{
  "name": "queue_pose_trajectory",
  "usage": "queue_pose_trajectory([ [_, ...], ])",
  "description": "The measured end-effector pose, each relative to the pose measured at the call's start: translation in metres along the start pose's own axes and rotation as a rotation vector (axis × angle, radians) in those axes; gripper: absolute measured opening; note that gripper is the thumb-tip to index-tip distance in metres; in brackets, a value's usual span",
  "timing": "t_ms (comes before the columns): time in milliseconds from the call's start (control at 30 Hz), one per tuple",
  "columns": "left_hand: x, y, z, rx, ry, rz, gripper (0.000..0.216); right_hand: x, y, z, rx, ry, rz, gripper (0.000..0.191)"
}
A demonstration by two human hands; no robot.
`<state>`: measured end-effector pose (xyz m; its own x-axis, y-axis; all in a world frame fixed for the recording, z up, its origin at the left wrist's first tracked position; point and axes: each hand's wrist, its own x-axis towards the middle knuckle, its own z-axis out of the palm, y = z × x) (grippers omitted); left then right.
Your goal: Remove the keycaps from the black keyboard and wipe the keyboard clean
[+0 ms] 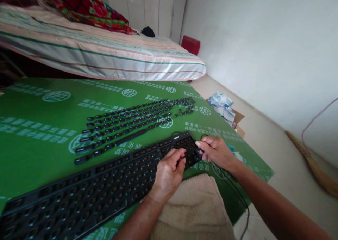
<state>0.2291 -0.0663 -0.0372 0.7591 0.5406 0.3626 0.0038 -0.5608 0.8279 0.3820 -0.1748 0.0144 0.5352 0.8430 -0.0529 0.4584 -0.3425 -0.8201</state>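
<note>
A black keyboard base [87, 190] with its keycaps off lies across the front of a green sheet, its sockets bare. My left hand [170, 169] rests over its right part, fingers curled in and thumb close to the forefinger; anything between them is hidden. At the keyboard's right end, my right hand [215, 150] is pinched, with something small and dark at the fingertips that I cannot make out. A black cable [241, 197] runs beneath that wrist and down. Beyond the keyboard, loose black keycaps [129, 122] are laid out in several rows.
The green printed sheet [39, 127] covers the work surface. A brown cloth [192, 204] lies in front of the keyboard. Behind stands a bed with a striped mattress [105, 56]. Crumpled packaging [221, 106] and a broom [311, 162] are on the floor at right.
</note>
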Motion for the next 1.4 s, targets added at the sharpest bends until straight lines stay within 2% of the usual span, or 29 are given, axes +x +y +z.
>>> queue_pose_trajectory([
  [100, 0.0, 0.001, -0.001, 0.006, -0.011, 0.004, 0.024, -0.002, -0.002, 0.002, -0.034, -0.02, -0.024, 0.032],
  [333, 0.001, 0.002, -0.001, 0.015, -0.031, 0.019, 0.025, -0.007, -0.007, 0.01, -0.23, 0.067, -0.142, 0.033],
  [533, -0.002, 0.001, 0.0, 0.103, -0.078, 0.074, 0.022, -0.008, 0.002, 0.015, -0.086, 0.015, -0.088, 0.026],
  [767, -0.002, 0.0, 0.001, 0.151, -0.079, 0.103, 0.021, -0.01, 0.012, 0.024, -0.064, 0.165, -0.128, 0.028],
  [933, -0.002, 0.0, 0.001, 0.231, -0.114, 0.108, 0.022, -0.007, 0.014, 0.026, -0.061, 0.225, -0.155, 0.033],
  [1067, 0.0, 0.012, -0.001, 0.368, -0.187, 0.089, 0.023, -0.004, 0.014, 0.03, -0.07, 0.25, -0.161, 0.035],
  [1133, 0.004, 0.024, 0.0, 0.473, -0.266, 0.049, 0.022, -0.003, 0.012, 0.033, -0.093, 0.254, -0.163, 0.035],
  [1233, 0.015, 0.039, 0.005, 0.576, -0.338, -0.012, 0.011, -0.001, 0.008, 0.035, -0.175, 0.275, -0.199, 0.034],
  [1333, 0.025, 0.039, 0.014, 0.57, -0.31, 0.003, 0.017, 0.001, 0.006, 0.034, -0.231, 0.298, -0.238, 0.034],
  [1400, 0.028, 0.031, 0.017, 0.487, -0.315, 0.014, 0.018, 0.001, 0.007, 0.031, -0.179, 0.259, -0.214, 0.034],
])
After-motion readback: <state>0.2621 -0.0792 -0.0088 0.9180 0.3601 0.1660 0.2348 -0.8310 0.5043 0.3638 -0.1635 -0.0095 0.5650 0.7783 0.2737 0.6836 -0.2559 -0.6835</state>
